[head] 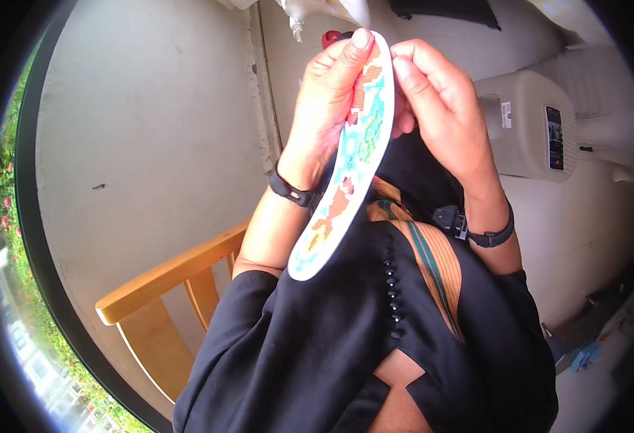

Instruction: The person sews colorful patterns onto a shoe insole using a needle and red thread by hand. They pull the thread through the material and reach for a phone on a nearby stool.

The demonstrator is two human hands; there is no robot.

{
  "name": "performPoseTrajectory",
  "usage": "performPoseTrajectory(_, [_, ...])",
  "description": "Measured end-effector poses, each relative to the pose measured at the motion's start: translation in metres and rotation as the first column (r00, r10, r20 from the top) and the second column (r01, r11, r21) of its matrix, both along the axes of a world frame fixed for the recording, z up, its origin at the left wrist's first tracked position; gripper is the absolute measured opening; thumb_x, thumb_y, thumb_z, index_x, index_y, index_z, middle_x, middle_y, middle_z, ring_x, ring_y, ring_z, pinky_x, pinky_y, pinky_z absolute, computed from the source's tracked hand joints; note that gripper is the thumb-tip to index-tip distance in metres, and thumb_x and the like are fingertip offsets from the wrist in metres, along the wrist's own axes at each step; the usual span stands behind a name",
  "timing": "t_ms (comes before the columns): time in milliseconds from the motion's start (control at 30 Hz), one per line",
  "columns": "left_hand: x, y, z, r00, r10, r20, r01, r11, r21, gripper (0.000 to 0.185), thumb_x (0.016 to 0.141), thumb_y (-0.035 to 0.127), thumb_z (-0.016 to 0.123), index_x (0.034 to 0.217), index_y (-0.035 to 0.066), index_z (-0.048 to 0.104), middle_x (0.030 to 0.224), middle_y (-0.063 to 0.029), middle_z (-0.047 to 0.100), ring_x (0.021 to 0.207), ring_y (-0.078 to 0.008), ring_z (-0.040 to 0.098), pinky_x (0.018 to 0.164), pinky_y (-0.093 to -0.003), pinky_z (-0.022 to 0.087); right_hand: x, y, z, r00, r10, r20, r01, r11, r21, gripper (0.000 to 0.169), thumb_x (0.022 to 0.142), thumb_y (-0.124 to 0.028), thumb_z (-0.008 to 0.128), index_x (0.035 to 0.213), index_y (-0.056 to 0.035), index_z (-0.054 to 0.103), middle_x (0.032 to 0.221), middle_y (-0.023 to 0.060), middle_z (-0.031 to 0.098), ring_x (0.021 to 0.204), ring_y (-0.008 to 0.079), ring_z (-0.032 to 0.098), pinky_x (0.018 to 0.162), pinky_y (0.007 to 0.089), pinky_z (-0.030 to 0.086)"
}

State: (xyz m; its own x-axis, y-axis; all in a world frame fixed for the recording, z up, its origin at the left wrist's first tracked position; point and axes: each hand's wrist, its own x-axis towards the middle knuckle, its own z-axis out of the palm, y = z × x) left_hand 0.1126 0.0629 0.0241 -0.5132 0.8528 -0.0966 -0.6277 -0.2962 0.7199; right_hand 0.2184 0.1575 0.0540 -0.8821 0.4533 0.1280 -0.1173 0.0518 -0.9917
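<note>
A cross-stitched shoe insole [368, 124] with a white rim and a coloured pattern is held up lengthwise, its narrower lower end hanging over the black clothing. My left hand [325, 100] grips its upper left side, the thumb lying on the face near the top. At the upper right edge is my right hand [436, 103], thumb and forefinger close together beside the rim, the other fingers curled partly behind the insole. Whether those fingertips pinch a needle, a thread or the rim itself cannot be made out. Both wrists wear black bands.
A beige plastic stool [528, 86] stands on the right with a smartphone [554, 138] on it. On the left is a wooden chair back [173, 270] by a pale wall. A small red object [332, 38] shows behind the left hand. Blue material [586, 356] lies at lower right.
</note>
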Motion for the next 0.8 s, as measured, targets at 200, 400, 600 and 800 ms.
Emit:
performPoseTrajectory(200, [0.001, 0.002, 0.0, 0.968, 0.089, -0.233, -0.116, 0.988, -0.102, 0.028, 0.092, 0.029, 0.057, 0.085, 0.002, 0.064, 0.074, -0.0029, 0.066, 0.062, -0.0055, 0.061, 0.056, -0.0186, 0.048, 0.003, 0.007, -0.013, 1.0, -0.015, 0.0, 0.015, 0.999, 0.029, 0.017, 0.097, -0.018, 0.047, 0.099, -0.0022, 0.05, 0.077, 0.0, 0.053, 0.07, 0.0043, 0.048, 0.062, 0.0194, 0.041])
performPoseTrajectory(400, [0.008, -0.002, 0.011, 0.982, 0.102, -0.16, -0.117, 0.989, -0.087, 0.034, 0.094, 0.033, 0.052, 0.091, 0.001, 0.063, 0.08, -0.0036, 0.067, 0.066, -0.006, 0.062, 0.061, -0.0189, 0.049, 0.004, 0.008, -0.02, 0.989, -0.093, -0.116, 0.094, 0.996, 0.003, 0.019, 0.093, -0.007, 0.046, 0.111, -0.0025, 0.043, 0.081, 0.0047, 0.057, 0.071, 0.0051, 0.052, 0.063, 0.0185, 0.042])
performPoseTrajectory(600, [0.023, -0.01, 0.018, 0.987, 0.087, -0.135, -0.099, 0.991, -0.085, 0.036, 0.095, 0.033, 0.051, 0.1, -0.001, 0.062, 0.085, -0.005, 0.068, 0.071, -0.0061, 0.063, 0.064, -0.0189, 0.051, 0.008, 0.006, -0.019, 0.976, -0.142, -0.166, 0.164, 0.978, 0.129, 0.023, 0.095, -0.006, 0.041, 0.117, -0.0009, 0.04, 0.094, 0.012, 0.063, 0.082, 0.0089, 0.06, 0.071, 0.0203, 0.047])
performPoseTrajectory(800, [0.025, -0.012, 0.019, 0.981, 0.133, -0.139, -0.135, 0.991, -0.005, 0.033, 0.094, 0.03, 0.052, 0.101, -0.001, 0.062, 0.086, -0.0054, 0.068, 0.072, -0.0063, 0.063, 0.064, -0.0189, 0.051, 0.006, 0.0, -0.02, 0.953, -0.13, -0.272, 0.211, 0.933, 0.292, 0.023, 0.095, -0.004, 0.042, 0.117, -0.0003, 0.038, 0.092, 0.0103, 0.061, 0.084, 0.0087, 0.058, 0.072, 0.0204, 0.046])
